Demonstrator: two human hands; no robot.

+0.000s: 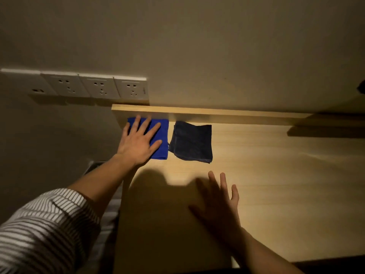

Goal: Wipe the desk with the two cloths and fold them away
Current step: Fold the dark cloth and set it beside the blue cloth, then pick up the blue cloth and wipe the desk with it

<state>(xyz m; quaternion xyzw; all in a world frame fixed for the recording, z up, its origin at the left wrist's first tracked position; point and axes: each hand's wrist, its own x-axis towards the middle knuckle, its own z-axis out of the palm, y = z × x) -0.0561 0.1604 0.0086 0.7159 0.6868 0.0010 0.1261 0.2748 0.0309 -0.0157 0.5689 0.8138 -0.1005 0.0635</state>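
Note:
Two folded cloths lie side by side at the far left corner of the wooden desk (266,184). The bright blue cloth (161,135) is on the left, the dark navy cloth (192,143) just to its right, a narrow gap between them. My left hand (138,143) rests flat on the blue cloth with fingers spread, covering its left half. My right hand (219,202) hovers over the bare desk nearer to me, fingers apart and holding nothing, well short of the navy cloth.
A raised wooden ledge (217,112) runs along the desk's back edge against the wall. A row of white wall sockets (94,88) sits above left. The desk's left edge drops off beside the blue cloth. A dark object (362,87) shows at the far right.

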